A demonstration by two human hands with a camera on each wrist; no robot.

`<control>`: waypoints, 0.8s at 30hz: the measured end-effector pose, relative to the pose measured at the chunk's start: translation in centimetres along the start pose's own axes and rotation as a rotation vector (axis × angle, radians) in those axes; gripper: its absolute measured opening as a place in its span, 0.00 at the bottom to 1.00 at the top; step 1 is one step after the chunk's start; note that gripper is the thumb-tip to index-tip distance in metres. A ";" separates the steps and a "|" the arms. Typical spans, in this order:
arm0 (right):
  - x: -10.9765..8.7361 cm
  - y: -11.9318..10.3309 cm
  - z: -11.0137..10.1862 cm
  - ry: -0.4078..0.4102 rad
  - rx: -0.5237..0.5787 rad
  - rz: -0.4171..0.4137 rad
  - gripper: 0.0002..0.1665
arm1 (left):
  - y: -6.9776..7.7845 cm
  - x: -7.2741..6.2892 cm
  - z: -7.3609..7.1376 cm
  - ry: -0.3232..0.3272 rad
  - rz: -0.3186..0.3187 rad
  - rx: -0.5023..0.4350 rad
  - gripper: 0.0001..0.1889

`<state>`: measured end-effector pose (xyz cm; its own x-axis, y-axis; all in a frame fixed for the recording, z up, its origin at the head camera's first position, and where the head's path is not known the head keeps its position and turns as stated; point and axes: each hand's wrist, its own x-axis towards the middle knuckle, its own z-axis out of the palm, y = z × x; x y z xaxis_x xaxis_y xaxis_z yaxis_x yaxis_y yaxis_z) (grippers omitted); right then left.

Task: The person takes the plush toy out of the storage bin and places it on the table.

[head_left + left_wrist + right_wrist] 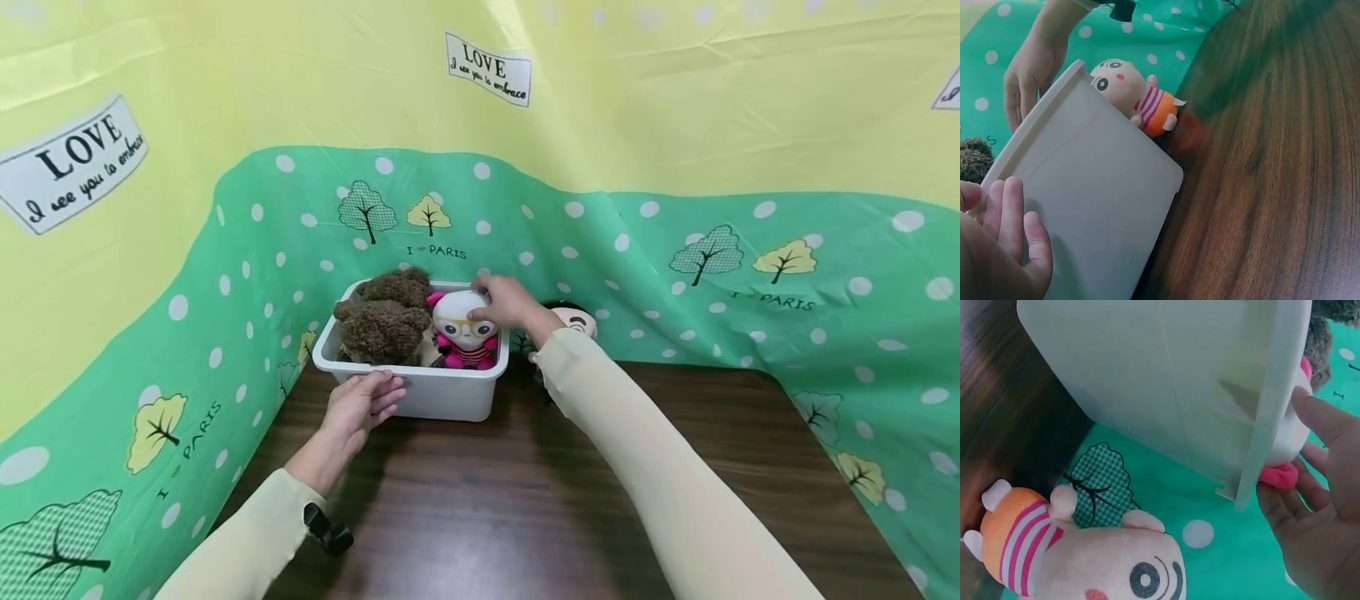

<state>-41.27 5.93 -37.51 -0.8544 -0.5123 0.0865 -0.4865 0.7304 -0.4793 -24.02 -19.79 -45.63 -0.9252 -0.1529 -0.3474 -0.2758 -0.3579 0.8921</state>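
Note:
A white plastic bin [442,396] stands on the table, holding two brown furry plush toys [386,332] on its left side. On its right sits a pink-and-white plush toy [468,329] with yellow glasses and a striped body. My right hand [510,302] grips this toy by its head; in the right wrist view the thumb lies on the white head and the fingers [1291,497] are by a pink ear. My left hand [358,404] pinches the bin's front rim, its fingers [1013,209] lying along the outer wall.
Right of the bin, a doll with an orange-and-striped body [1150,109] rests by the back wall, partly hidden by my right arm in the head view. Green and yellow printed cloth [637,250] encloses the dark wooden table [480,508].

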 end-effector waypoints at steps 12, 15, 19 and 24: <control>-0.5 -0.3 0.5 0.006 -0.044 -0.006 0.29 | -0.1 -0.1 0.2 -0.001 0.010 -0.006 0.03; -0.7 -0.6 0.8 0.019 -0.078 -0.013 0.27 | 0.0 -0.2 0.2 0.002 0.012 -0.002 0.03; -0.9 -0.7 1.1 0.046 -0.111 -0.031 0.24 | 0.1 -0.4 0.2 0.012 0.015 0.001 0.03; -1.3 -0.5 1.2 0.089 -0.088 -0.043 0.19 | -0.1 -0.7 0.3 0.012 0.013 0.019 0.08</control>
<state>-39.73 5.69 -38.39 -0.8433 -0.5048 0.1844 -0.5338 0.7474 -0.3955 -23.46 -19.39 -45.41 -0.9253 -0.1689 -0.3394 -0.2690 -0.3382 0.9018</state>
